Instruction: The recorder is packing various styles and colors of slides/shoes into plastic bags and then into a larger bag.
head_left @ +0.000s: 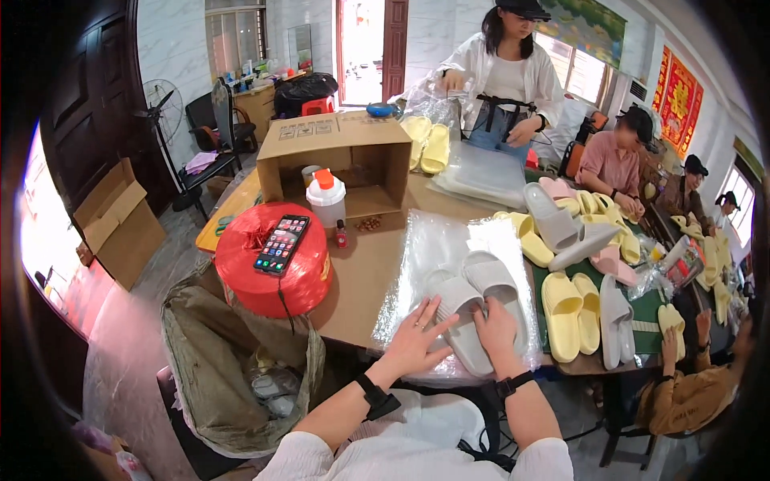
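Observation:
A pair of light grey slide slippers lies on a stack of clear plastic bags [421, 240] before me. My left hand [417, 341] has its fingers spread, the fingertips against the outer side of the left slipper [472, 353]. Between the two slippers, my right hand [495, 327] has its fingers curled at the left slipper's strap edge; the fingertips are partly hidden. Beside it, the right slipper [491, 271] lies toes away from me, its sole partly under my right hand.
A red twine roll [241, 280] with a phone [282, 242] on top stands left, by an open cardboard box [337, 132]. A sack [216, 353] hangs at the table's left edge. Yellow slippers [561, 317] lie right. Co-workers stand and sit beyond.

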The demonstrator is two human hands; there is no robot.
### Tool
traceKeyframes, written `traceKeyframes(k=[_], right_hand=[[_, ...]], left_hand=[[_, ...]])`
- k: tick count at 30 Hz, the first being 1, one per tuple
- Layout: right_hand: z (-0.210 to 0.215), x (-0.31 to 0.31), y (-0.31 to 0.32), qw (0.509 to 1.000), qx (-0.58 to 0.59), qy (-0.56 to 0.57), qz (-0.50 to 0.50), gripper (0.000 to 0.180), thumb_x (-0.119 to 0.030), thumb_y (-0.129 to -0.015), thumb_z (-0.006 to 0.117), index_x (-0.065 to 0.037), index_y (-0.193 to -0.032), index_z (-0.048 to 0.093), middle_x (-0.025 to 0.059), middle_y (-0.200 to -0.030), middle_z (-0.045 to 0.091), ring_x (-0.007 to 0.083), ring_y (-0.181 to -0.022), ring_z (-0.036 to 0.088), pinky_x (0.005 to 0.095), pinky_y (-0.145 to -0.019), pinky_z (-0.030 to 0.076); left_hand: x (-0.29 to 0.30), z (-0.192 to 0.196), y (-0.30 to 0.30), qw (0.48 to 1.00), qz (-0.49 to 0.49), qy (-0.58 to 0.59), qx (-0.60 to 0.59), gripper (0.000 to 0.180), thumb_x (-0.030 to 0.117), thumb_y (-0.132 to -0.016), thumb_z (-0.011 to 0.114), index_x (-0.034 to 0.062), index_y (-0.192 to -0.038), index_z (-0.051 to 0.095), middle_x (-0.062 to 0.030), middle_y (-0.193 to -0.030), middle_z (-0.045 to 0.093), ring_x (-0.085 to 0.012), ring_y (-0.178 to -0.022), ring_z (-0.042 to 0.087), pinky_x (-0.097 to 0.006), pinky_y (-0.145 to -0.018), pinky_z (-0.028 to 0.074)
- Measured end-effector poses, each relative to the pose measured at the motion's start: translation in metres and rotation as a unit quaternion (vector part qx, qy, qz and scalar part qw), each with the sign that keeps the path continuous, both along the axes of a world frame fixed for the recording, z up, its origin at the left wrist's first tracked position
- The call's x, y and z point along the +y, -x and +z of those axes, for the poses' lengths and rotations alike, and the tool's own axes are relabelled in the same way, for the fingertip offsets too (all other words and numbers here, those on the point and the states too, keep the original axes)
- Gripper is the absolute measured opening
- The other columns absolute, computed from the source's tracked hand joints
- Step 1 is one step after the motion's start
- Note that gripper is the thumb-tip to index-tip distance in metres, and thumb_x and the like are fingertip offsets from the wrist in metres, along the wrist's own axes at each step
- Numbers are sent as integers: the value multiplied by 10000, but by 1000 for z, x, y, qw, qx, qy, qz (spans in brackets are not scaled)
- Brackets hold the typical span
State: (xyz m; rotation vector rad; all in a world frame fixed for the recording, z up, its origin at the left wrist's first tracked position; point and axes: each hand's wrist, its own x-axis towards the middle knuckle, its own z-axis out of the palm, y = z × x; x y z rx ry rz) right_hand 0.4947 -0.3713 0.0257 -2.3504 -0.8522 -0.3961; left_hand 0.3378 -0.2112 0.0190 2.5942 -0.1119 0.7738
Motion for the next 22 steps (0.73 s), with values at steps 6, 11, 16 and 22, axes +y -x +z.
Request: traceKeyframes(k=[6,11,16,22], right_hand=[[2,1,2,1000,4,7,7,328,-334,-913,628,-47,-1072,619,172,-985,691,389,-856,670,493,-737,519],[4,2,3,1000,21,20,-5,341,-351,-919,616,-46,-1072,620,171,-998,690,388,-862,672,497,-739,518],[3,1,2,1000,27,5,2,343,-359,-921,612,-51,-1073,624,169,-1009,689,386,-864,673,494,-742,519],[4,-1,1,999,49,6,9,409,-399,-908,637,-64,-1142,620,198,-1059,686,393,-914,672,478,-788,520]], left_hand=[[0,2,2,1000,4,5,-7,683,431,-804,727,265,-1430,510,-190,-1588,274,-454,-1402,345,-514,-1100,369],[-1,1,3,1000,2,12,-19,678,413,-800,736,256,-1423,517,-190,-1582,288,-453,-1391,364,-508,-1098,374],[-1,3,3,1000,2,16,-3,684,409,-800,740,264,-1428,515,-190,-1588,282,-439,-1401,358,-503,-1101,368],[0,-1,2,1000,2,7,-6,685,423,-814,734,257,-1439,506,-185,-1598,265,-433,-1430,312,-497,-1113,351]])
